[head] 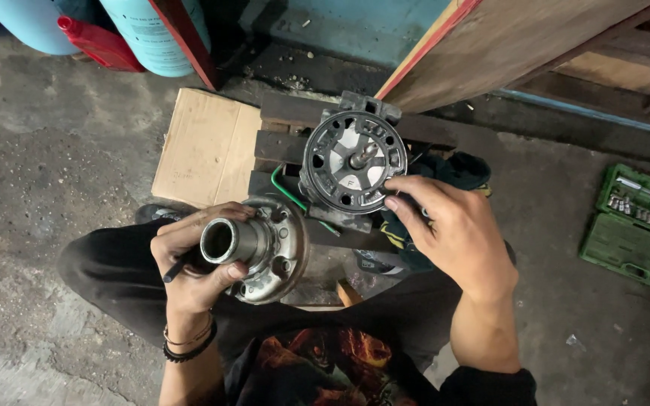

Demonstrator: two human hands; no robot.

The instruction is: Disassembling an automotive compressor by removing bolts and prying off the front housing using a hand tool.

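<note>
— Where does the view look from?

— From the person's head, facing steeply down over the lap onto the concrete floor [54,165].

— How near?

— Close: both forearms run in from six o'clock, and the hands fill the middle.

— What marks the edges?

— Blue cylinders [152,34] at eleven o'clock, a green socket case [637,233] at three.

— Any second view?

— Only this one.

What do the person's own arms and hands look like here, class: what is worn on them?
Both hands are bare, without gloves. The left hand has dark and thin brown bracelets stacked round its wrist, and the forearm below is uncovered. The right hand has no band or ring in view; a black sleeve edge shows near the elbow.
</note>
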